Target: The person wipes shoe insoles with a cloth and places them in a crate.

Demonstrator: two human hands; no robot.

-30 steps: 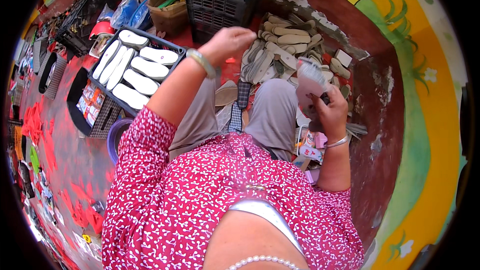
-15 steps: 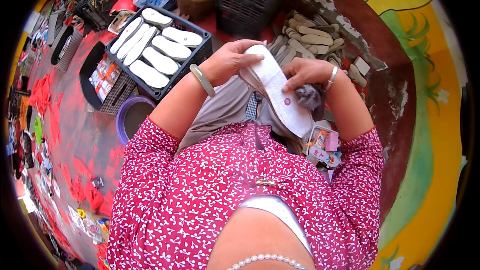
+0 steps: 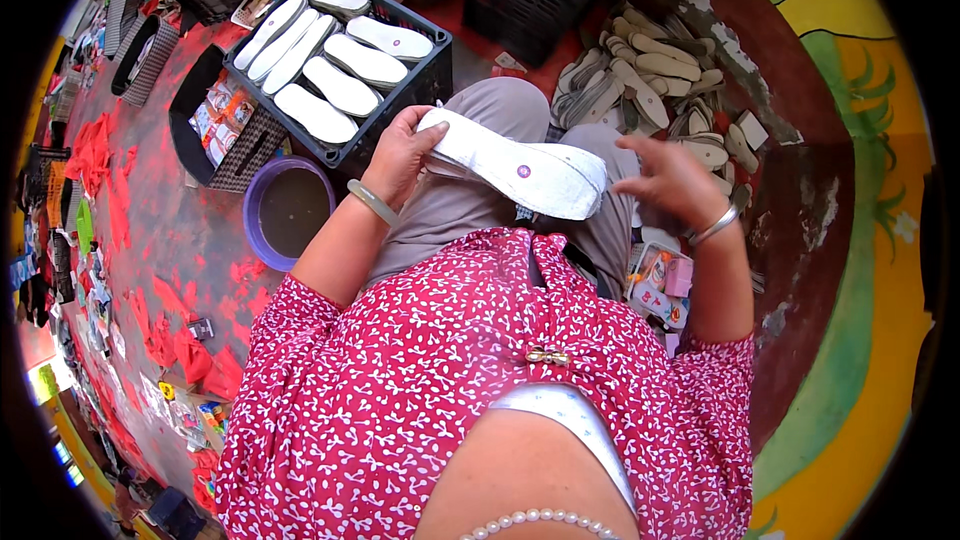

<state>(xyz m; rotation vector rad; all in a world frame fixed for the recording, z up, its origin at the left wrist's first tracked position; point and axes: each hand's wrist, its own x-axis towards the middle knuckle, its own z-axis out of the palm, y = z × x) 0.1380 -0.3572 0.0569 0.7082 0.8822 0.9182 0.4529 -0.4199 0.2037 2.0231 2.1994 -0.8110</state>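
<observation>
White sole (image 3: 515, 168) above lap (image 3: 435, 215); left hand (image 3: 402, 155) grip pinching one end. Right hand (image 3: 672, 182) grip loosely parted, seemingly empty, near other end. Sole could tip or slip, held one-sided.

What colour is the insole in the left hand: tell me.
White, with a small round purplish mark; the insole shows best in the head view.

With our left hand (image 3: 400, 158) we pinch the left end of a white insole (image 3: 515, 168) above our lap (image 3: 445, 212); our right hand (image 3: 678, 182) spreads just right of it. Far left, we see a black crate (image 3: 428, 75); far right, piled soles (image 3: 665, 68).
</observation>
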